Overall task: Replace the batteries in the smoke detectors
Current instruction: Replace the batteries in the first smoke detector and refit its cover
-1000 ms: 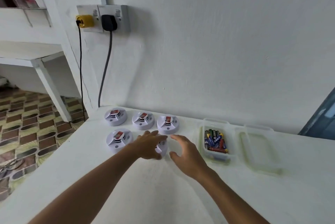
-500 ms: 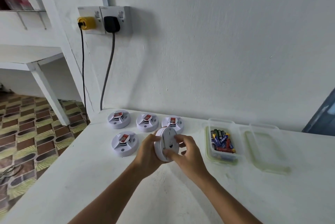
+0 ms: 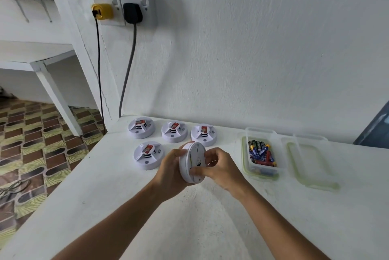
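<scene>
Above the tabletop (image 3: pixel 189 217), left hand (image 3: pixel 171 167) and right hand (image 3: pixel 219 167) both grip an upended smoke detector (image 3: pixel 192 161); prying its back could slip it onto neighbouring detectors (image 3: pixel 148 154).

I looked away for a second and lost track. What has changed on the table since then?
The fifth smoke detector was lifted off the table and turned on edge, back toward the right hand. The left hand went from covering it to gripping it; the right hand, open before, now pinches it. The four other detectors, battery box and lid stayed put.
</scene>
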The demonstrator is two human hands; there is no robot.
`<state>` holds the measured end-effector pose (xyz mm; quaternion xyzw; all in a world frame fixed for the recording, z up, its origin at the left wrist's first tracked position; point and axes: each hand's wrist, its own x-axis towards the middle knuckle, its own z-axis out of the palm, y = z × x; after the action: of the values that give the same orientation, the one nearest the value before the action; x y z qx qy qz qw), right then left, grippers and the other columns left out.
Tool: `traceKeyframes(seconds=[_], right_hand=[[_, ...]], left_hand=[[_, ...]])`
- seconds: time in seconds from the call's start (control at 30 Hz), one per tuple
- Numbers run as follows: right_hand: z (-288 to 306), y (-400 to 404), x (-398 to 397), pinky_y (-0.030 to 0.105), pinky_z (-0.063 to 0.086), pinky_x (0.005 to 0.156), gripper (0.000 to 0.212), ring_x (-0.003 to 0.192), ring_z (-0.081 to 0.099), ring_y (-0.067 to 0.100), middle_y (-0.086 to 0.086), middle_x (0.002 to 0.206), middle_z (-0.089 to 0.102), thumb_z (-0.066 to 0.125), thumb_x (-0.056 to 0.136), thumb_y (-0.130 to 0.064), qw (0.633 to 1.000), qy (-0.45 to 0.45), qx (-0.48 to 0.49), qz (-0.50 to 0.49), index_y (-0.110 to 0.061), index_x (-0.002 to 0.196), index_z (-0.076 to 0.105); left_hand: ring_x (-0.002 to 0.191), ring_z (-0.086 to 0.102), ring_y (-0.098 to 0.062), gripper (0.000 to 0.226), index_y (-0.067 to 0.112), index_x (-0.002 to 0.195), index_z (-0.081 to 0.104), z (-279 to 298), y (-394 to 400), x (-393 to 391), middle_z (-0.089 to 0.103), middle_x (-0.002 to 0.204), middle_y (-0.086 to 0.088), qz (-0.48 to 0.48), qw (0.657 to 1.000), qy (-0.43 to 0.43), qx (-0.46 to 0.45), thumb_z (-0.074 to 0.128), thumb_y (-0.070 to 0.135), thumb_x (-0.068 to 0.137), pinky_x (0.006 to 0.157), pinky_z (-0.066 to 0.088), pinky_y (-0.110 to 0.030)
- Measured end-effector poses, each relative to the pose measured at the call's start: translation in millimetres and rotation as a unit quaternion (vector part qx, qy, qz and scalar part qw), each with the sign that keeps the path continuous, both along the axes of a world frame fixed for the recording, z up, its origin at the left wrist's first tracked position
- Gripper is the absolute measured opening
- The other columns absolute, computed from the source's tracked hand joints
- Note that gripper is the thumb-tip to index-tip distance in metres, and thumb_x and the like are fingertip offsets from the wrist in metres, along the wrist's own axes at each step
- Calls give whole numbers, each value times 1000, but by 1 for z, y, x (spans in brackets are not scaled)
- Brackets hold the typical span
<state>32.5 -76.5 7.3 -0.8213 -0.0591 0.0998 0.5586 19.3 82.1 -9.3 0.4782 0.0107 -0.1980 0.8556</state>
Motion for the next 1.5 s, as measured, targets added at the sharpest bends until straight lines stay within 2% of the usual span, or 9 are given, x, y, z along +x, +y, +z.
traceKeyframes(seconds=[0.1,0.27,0.53,0.73,0.9,1.0,1.17,1.33,1.5], right_hand=[[1,-2,-1,18,48,63,61,84,60,9,-4,95,62,91,58,-30,1000,18,-1,2,-14,105,57],[1,-4,6,25,52,68,60,86,62,13,0,96,64,91,57,-31,999,25,-37,-7,-13,100,55],[5,9,13,26,44,63,53,75,51,12,1,96,56,83,61,-23,966,-8,-217,142,-11,101,50],[-16,13,3,19,45,63,59,78,53,7,-1,101,56,79,60,-21,989,47,-93,101,-15,110,48],[-35,10,-6,13,43,56,40,81,58,12,0,95,58,76,62,-19,995,-58,-82,19,-16,95,53],[-38,13,-2,11,47,59,24,80,62,10,-3,90,66,70,73,-8,993,-108,-43,-26,-16,93,60],[-29,15,11,26,54,59,6,67,66,14,5,76,72,71,81,-4,977,19,170,-131,-9,83,70],[-41,18,33,23,30,52,25,55,40,17,7,55,44,64,79,-7,994,-6,-5,-113,-11,56,53],[-49,41,41,28,37,57,14,72,49,23,0,68,53,61,77,-14,973,-82,-218,-10,-13,64,57]], left_hand=[[94,60,-27,54,10,127,54,0,3,0,64,106,-16,-22,999,36,19,41,37,82,83,50,-43],[87,65,-25,46,13,108,66,9,-1,7,72,96,-11,-37,996,65,49,42,42,80,87,46,-43],[83,59,-27,34,12,91,68,-4,0,0,68,86,-13,67,983,158,67,48,39,87,84,45,-43],[89,61,-29,40,12,109,65,-15,2,0,65,102,-16,103,978,180,39,50,40,85,81,48,-43],[90,63,-31,39,12,100,70,-25,-7,-2,71,97,-18,117,979,163,28,46,41,88,90,46,-48],[86,61,-32,42,11,96,72,-23,-4,1,72,90,-19,129,979,157,4,43,40,90,81,47,-43],[95,56,-36,38,11,102,68,-17,6,2,64,100,-20,168,974,152,3,45,39,89,84,45,-47],[103,53,-39,31,16,105,62,-12,34,0,60,110,-20,245,962,120,-7,44,36,91,86,44,-50],[102,56,-38,35,13,107,64,3,47,-2,62,110,-20,268,957,106,-24,43,36,91,92,43,-53]])
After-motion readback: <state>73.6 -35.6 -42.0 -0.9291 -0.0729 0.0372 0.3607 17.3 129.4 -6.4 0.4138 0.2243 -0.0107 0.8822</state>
